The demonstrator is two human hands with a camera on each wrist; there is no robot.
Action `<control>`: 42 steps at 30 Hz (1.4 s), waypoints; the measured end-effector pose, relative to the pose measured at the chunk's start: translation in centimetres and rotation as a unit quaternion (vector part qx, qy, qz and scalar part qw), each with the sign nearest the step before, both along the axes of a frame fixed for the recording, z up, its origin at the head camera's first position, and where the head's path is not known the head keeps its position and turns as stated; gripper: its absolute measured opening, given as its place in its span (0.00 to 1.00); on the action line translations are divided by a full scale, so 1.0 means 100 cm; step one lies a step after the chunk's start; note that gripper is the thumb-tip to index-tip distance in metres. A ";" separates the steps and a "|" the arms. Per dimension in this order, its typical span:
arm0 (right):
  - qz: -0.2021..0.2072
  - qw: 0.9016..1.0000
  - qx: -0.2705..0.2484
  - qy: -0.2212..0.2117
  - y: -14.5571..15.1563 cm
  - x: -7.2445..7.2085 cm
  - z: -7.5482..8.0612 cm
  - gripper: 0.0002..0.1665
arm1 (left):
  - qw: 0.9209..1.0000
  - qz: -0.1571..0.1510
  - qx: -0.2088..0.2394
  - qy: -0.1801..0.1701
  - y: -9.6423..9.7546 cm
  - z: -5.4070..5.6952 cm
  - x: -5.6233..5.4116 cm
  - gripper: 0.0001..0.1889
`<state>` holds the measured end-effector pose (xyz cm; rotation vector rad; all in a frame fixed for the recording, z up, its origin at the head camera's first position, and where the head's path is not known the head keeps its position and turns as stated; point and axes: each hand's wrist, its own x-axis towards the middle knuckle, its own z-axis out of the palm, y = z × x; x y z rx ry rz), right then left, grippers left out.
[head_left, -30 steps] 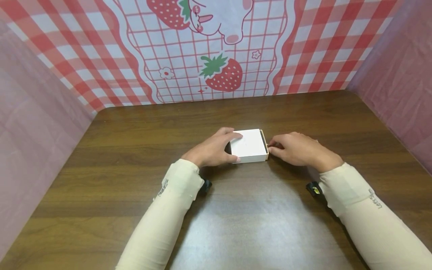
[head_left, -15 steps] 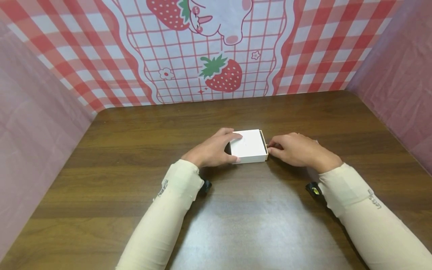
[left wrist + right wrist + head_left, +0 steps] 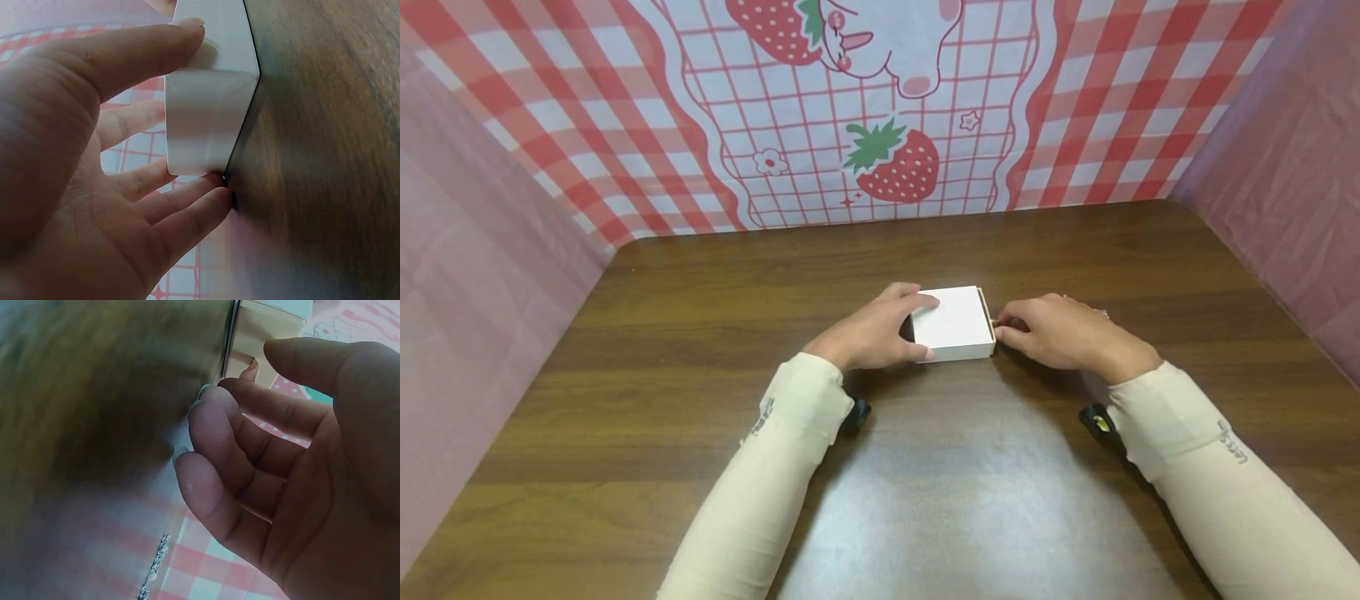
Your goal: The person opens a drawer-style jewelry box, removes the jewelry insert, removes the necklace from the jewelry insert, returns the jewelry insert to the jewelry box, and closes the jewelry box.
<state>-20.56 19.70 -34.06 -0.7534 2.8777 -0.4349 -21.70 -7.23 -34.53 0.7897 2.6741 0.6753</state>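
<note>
A small white drawer-style box [image 3: 951, 321] lies on the table, with a tan inner tray [image 3: 265, 328] showing at its right end. My left hand [image 3: 872, 329] holds the box's left part: the thumb [image 3: 181, 40] is on the near side, one finger lies over the top, and others reach along the far side. My right hand [image 3: 1063, 329] is at the tray's end, its fingers loosely bent. In the right wrist view a small pull tab [image 3: 249, 372] sticks out by the index fingertip, and a gap shows between it and the thumb.
The brown wooden table [image 3: 925, 467] stretches around the box. Behind it hangs a red-and-white checked cloth [image 3: 1105, 108] with strawberries, and pink cloth [image 3: 1285, 183] hangs at both sides. Dark wrist devices [image 3: 1097, 421] sit below the sleeve cuffs.
The tan tray edge at the box's right end sticks out slightly less than a second ago. Both hands stay in nearly the same place.
</note>
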 end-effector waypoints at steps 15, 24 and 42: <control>0.001 1.000 0.003 0.001 0.000 0.000 0.002 0.17 | 1.000 0.004 -0.002 -0.003 0.001 0.002 0.000 0.40; 0.007 1.000 0.001 0.001 0.000 0.000 0.003 0.17 | 1.000 0.004 0.000 -0.005 0.001 0.002 0.001 0.39; 0.008 1.000 -0.001 0.002 -0.002 0.003 0.002 0.17 | 1.000 0.005 0.001 -0.007 -0.001 0.001 0.002 0.39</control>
